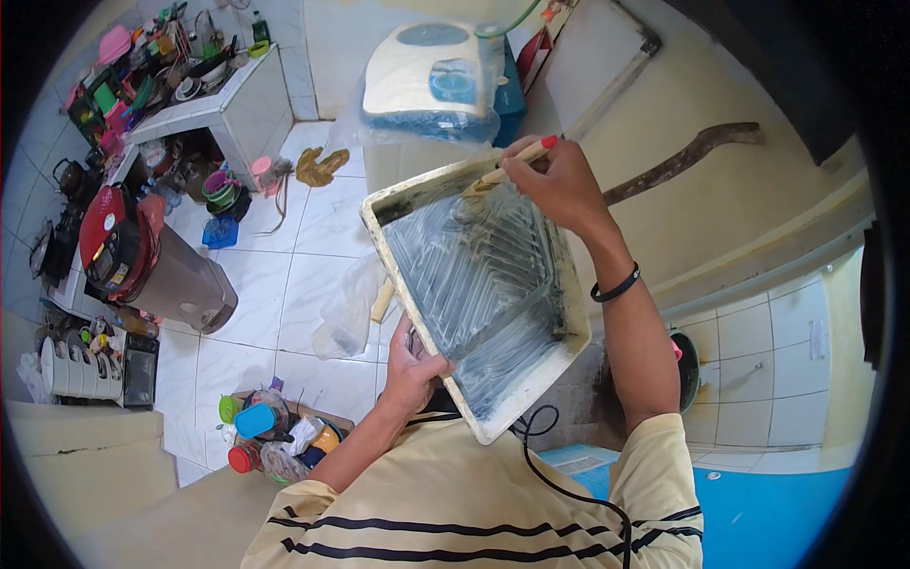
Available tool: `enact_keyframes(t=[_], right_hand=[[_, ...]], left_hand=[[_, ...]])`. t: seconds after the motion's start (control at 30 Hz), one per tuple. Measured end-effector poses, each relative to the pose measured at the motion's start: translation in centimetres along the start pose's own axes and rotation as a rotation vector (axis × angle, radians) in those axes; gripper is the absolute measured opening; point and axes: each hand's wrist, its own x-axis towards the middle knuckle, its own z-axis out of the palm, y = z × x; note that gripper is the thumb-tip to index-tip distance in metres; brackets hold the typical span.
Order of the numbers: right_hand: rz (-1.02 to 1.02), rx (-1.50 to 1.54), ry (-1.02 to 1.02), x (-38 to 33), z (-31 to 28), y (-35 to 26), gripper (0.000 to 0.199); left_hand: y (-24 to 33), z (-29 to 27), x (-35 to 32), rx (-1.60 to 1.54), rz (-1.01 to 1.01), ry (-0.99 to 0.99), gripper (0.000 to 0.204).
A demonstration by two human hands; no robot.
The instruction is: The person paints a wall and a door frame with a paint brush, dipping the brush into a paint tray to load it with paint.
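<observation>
A cream-rimmed paint tray (405, 292) is tilted in front of my chest. Its ridged floor is smeared with a whitish, streaky film, and dark grime marks its inner walls. My left hand (412, 375) grips the tray's near left edge, thumb over the rim and fingers hidden beneath. Between the fingers of my right hand (559, 185) is a paintbrush (487, 183) with a red-tipped pale handle. Its bristles are at the tray's far end, over the smeared surface; whether they touch it I cannot tell.
Beyond the tray stands a white-and-blue washing machine (417, 81) under plastic. A red-lidded brown bin-like appliance (180, 270) is at left, before a tiled counter (251, 90) crowded with dishes. A box of jars (327, 417) sits near my left arm. Clear plastic (346, 313) lies on the floor.
</observation>
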Motion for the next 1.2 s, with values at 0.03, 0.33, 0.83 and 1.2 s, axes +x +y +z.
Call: enact_keyframes(t=[0.03, 0.33, 0.83, 1.2], right_hand=[[-0.001, -0.008, -0.021, 0.1, 0.1, -0.3, 0.02], [-0.034, 0.048, -0.209, -0.6, 0.2, -1.8, 0.019], [0.024, 0.114, 0.103, -1.4, -0.5, 3.3, 0.016], [0.232, 0.364, 0.55, -8.0, 6.5, 2.3, 0.013]], left_hand=[[0.0, 0.0, 0.0, 0.0, 0.009, 0.002, 0.086], [0.0, -0.3, 0.3, -0.009, -0.006, 0.005, 0.084], [0.2, -0.6, 0.6, -0.025, 0.001, -0.02, 0.085], [-0.1, -0.6, 0.7, -0.045, 0.004, -0.024, 0.081]])
